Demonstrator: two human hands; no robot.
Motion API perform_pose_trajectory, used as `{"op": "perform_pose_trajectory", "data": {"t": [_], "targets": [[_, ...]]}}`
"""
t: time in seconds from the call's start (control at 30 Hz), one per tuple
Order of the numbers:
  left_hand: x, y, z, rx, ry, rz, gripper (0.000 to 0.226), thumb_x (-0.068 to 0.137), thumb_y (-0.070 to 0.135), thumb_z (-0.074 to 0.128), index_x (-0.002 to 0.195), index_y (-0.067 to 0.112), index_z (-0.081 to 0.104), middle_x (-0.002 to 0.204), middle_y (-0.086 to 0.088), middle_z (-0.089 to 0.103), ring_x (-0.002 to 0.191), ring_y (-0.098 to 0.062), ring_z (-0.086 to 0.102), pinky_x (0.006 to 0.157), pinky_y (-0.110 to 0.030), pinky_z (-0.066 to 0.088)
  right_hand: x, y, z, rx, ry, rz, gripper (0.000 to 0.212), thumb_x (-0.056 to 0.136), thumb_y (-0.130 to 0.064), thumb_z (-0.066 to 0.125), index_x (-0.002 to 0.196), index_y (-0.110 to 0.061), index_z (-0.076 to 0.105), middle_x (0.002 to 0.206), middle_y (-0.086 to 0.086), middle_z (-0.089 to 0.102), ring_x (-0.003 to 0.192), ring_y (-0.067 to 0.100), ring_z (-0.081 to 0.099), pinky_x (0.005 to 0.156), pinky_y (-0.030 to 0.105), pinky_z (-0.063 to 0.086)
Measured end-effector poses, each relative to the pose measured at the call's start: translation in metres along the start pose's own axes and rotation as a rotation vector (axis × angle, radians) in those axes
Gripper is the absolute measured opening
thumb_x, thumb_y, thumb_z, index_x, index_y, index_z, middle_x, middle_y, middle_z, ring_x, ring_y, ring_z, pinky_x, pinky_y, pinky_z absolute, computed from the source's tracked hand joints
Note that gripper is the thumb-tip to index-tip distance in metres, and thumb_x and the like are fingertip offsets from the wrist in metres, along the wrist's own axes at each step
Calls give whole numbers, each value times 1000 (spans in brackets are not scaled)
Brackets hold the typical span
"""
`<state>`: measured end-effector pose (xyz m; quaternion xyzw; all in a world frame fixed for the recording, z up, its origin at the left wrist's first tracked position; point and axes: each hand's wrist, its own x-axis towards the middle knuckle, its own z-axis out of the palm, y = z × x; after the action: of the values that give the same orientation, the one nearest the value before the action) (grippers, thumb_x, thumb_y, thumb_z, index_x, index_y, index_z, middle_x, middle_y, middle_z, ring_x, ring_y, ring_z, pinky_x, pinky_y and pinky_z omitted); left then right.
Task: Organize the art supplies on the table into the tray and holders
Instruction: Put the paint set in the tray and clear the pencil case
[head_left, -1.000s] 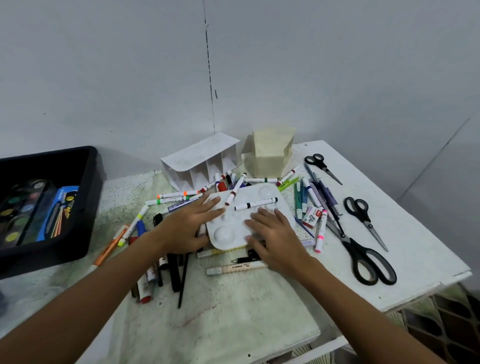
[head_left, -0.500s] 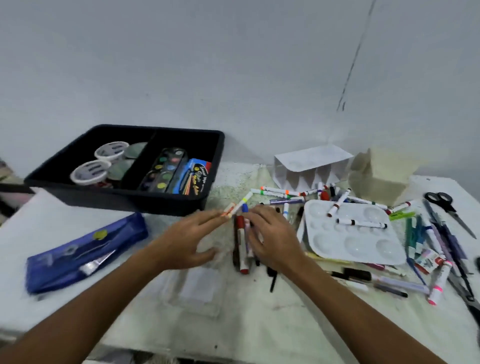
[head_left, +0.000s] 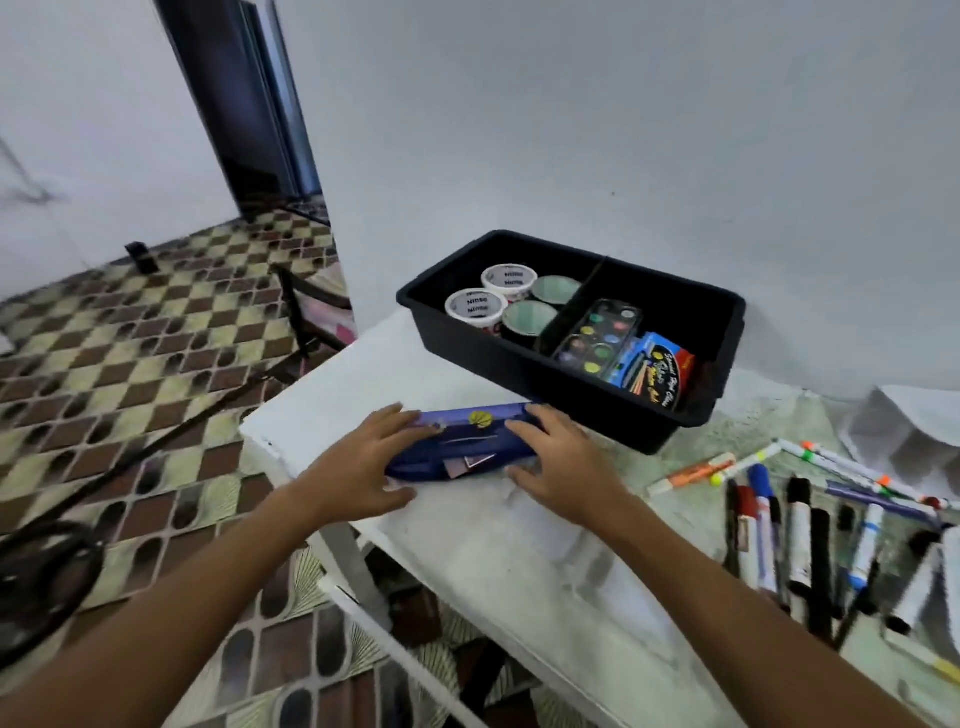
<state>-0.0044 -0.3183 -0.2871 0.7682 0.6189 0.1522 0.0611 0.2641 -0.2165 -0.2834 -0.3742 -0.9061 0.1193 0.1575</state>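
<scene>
Two white round lids (head_left: 476, 307) in the left compartment of the black tray (head_left: 519, 358) each carry dark printed letters, seen upside down; they look like "NIUSB", but this reading is not sure. The blue and black packet (head_left: 655, 375) in the right compartment has yellow script writing, too small and blurred to read.
</scene>
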Motion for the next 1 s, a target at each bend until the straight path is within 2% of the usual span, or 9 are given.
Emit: {"op": "perform_pose_trajectory", "data": {"t": [0.07, 0.2, 0.27, 0.37, 0.47, 0.6, 0.7, 0.87, 1.0], "targets": [[-8, -15, -1, -91, -35, -77, 69, 81, 31, 73, 143, 22, 43, 151, -4, 35, 141, -22, 29, 112, -26, 25, 10, -1, 1, 50, -88, 71, 57, 89, -39, 65, 140, -21, 49, 152, 4, 36, 139, 24, 32, 112, 37, 32], [-9, -29, -5, -128, 52, -41, 53, 79, 14, 79, 129, 15, 61, 139, -7, 52, 131, -24, 47, 104, -29, 42, 23, 1, -5, 64, -84, 57, 39, 91, -32, 64, 127, -18, 63, 145, 2, 47, 131, 20, 41, 105, 32, 35], [-7, -30, -7, -139, 91, -16, 48, 76, 10, 80, 122, 11, 66, 128, -9, 62, 119, -24, 58, 95, -23, 49, 27, 2, -7, 107, -62, 50, 27, 90, -27, 65, 113, -14, 72, 131, 5, 59, 120, 20, 53, 100, 33, 41], [-3, -26, -16, -197, 127, -24, 41, 76, 9, 80, 115, 9, 70, 106, -6, 72, 90, -11, 67, 79, -8, 50, 36, 3, -18, 237, -11, 82, 17, 90, -26, 66, 93, -12, 76, 93, 3, 70, 91, 20, 63, 81, 36, 49], [1, -24, -34, -305, 127, -109, 38, 78, 17, 80, 115, 13, 70, 97, 4, 72, 80, -3, 68, 76, -16, 56, 48, -4, -32, 312, -32, 125, 22, 93, -31, 62, 83, -16, 75, 75, 2, 69, 73, 20, 62, 68, 39, 48], [2, -26, -55, -624, 66, -363, 35, 78, 18, 79, 110, 19, 66, 83, -4, 75, 72, -15, 72, 68, -29, 60, 69, -12, -35, 311, -62, 156, 30, 93, -34, 61, 75, -13, 72, 70, 8, 68, 67, 27, 61, 60, 41, 48], [2, -34, -59, -853, 45, -472, 35, 79, 17, 77, 111, 15, 63, 82, -12, 75, 75, -27, 73, 63, -29, 60, 84, -21, -28, 283, -72, 210, 33, 93, -35, 61, 73, -11, 70, 68, 10, 66, 62, 22, 55, 56, 33, 40], [-6, -49, -57, -1111, 67, -489, 59, 59, 17, 91, 111, 9, 65, 95, -11, 74, 89, -24, 71, 71, -28, 58, 102, -28, -18, 275, -41, 337, 35, 93, -37, 60, 73, -10, 70, 69, 2, 70, 70, 22, 64, 64, 34, 50], [-11, -55, -49, -1087, 151, -490, 38, 70, -11, 76, 101, 11, 69, 93, -8, 74, 86, -20, 70, 69, -27, 58, 108, -26, -16, 294, -26, 373, 40, 92, -38, 61, 67, -8, 66, 67, 5, 68, 65, 23, 60, 64, 37, 51]]}}
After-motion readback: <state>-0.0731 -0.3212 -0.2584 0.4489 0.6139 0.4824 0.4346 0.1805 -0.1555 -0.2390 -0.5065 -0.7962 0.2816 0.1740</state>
